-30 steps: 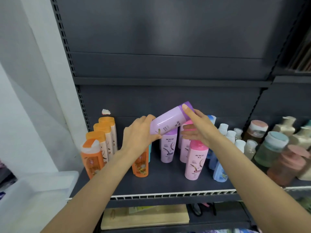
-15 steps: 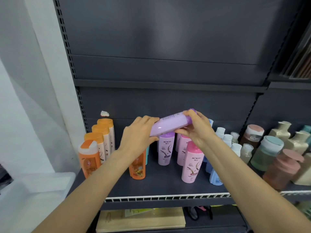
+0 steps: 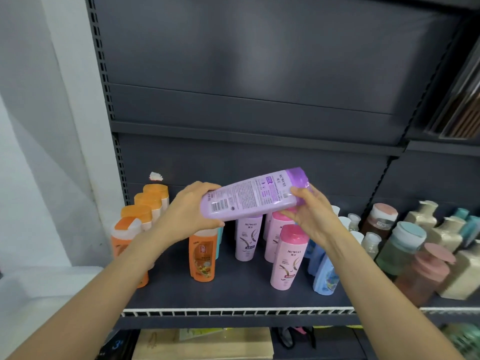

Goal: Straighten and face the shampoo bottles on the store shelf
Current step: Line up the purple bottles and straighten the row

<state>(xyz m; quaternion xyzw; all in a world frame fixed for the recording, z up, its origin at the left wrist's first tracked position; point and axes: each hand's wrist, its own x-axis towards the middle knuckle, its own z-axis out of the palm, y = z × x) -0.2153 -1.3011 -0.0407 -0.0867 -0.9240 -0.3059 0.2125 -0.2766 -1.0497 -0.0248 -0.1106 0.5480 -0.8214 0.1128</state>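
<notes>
A lilac shampoo bottle (image 3: 253, 196) lies almost sideways in the air above the shelf (image 3: 233, 292), its printed back label and barcode facing me and its purple cap up to the right. My left hand (image 3: 193, 207) grips its base end. My right hand (image 3: 310, 214) holds the cap end with curled fingers. Below stand an upright lilac bottle (image 3: 248, 237), two pink bottles (image 3: 288, 255) and an orange bottle (image 3: 204, 253), labels forward. A row of orange-capped bottles (image 3: 144, 211) runs back along the shelf's left side.
Blue bottles (image 3: 324, 271) and small white-capped ones (image 3: 363, 235) stand right of the pink ones. Larger jars and beige pump bottles (image 3: 426, 255) fill the neighbouring shelf at right. A white wire rail (image 3: 233, 313) lines the shelf front. A white bin (image 3: 39, 294) sits at lower left.
Both hands have turned the lilac bottle over, so its back label with the barcode now faces me. The bottle has come nearer to me and stays tilted cap-up to the right.
</notes>
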